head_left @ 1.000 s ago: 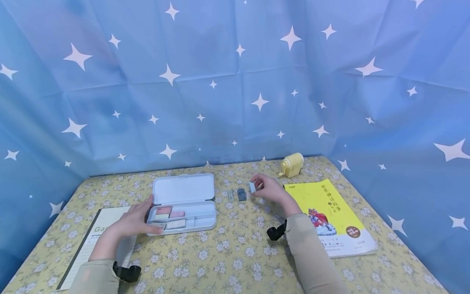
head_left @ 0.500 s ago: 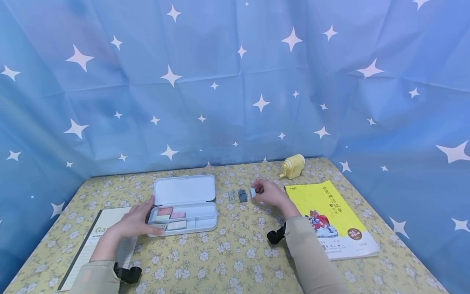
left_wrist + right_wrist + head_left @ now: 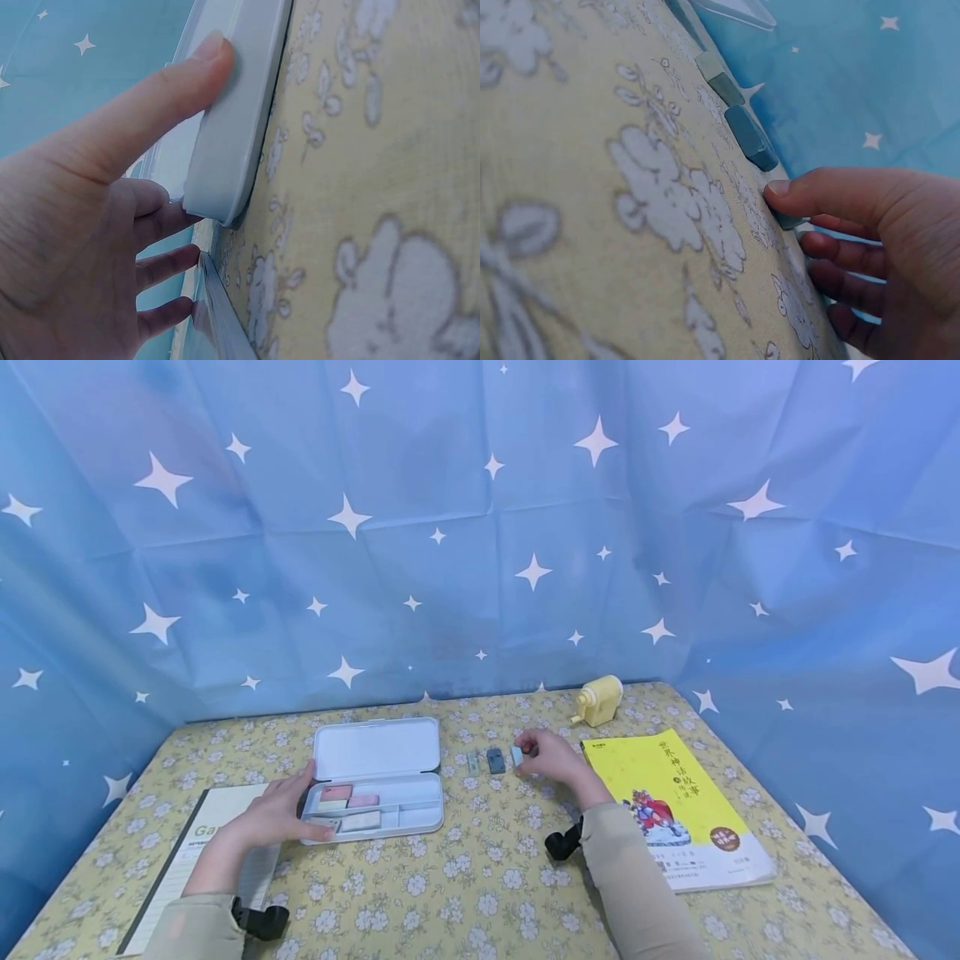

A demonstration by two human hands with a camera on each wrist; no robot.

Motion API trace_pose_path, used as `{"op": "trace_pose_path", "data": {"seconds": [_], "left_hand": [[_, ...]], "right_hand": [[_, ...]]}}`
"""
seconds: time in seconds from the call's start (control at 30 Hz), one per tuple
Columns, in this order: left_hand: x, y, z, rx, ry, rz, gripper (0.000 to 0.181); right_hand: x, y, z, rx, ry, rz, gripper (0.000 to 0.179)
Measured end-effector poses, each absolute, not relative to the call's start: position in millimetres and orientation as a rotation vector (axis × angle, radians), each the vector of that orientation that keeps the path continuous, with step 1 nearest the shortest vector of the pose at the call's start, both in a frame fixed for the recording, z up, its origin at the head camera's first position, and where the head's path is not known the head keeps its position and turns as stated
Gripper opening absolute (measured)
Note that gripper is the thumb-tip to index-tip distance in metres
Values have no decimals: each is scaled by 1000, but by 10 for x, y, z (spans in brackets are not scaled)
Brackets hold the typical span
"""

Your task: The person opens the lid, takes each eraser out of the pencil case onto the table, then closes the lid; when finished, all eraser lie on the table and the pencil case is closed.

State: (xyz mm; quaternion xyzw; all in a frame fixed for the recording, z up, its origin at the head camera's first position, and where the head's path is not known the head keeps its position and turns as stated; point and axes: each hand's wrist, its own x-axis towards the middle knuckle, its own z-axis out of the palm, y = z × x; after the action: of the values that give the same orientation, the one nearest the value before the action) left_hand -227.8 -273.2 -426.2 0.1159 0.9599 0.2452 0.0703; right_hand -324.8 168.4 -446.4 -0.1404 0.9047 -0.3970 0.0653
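Note:
A white pencil case (image 3: pixel 420 816) lies with its lid up, several pink, white and pale erasers (image 3: pixel 362 820) in its left compartment. My left hand (image 3: pixel 276 814) holds the case's left end, thumb along the front wall and fingers at the far side. To the right, my right hand (image 3: pixel 553 755) pinches a light blue eraser (image 3: pixel 517 755) at the tabletop. Beside it stand a dark blue-grey eraser (image 3: pixel 496 761) and a pale green-grey eraser (image 3: pixel 472 763), roughly in a row. In the right wrist view, the thumb covers part of the light blue eraser (image 3: pixel 787 222).
A yellow crank pencil sharpener (image 3: pixel 598 702) stands at the back right. On the right lies a yellow-covered book (image 3: pixel 652 768), partly under the right forearm. A notebook (image 3: pixel 198 852) lies under the left forearm. A starry blue curtain (image 3: pixel 450 568) backs the flowered tablecloth (image 3: pixel 420 902).
My right hand has lowered the light blue eraser slightly, down to the tabletop beside the dark one. The left hand keeps its hold on the pencil case.

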Motion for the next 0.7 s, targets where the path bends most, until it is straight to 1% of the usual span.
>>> {"op": "trace_pose_path", "data": {"seconds": [0.27, 0.53, 0.7], "left_hand": [[-2282, -2738, -4263, 353, 2891, 723, 126], [-2268, -2737, -4244, 352, 2884, 722, 125], [-2271, -2725, -4256, 353, 2886, 719, 125]], "right_hand": [[-3228, 1678, -4449, -419, 2722, -1199, 39], [-3242, 1685, -4379, -400, 2707, -1203, 50], [-3213, 1594, -4223, -447, 2700, -1181, 45]]}}
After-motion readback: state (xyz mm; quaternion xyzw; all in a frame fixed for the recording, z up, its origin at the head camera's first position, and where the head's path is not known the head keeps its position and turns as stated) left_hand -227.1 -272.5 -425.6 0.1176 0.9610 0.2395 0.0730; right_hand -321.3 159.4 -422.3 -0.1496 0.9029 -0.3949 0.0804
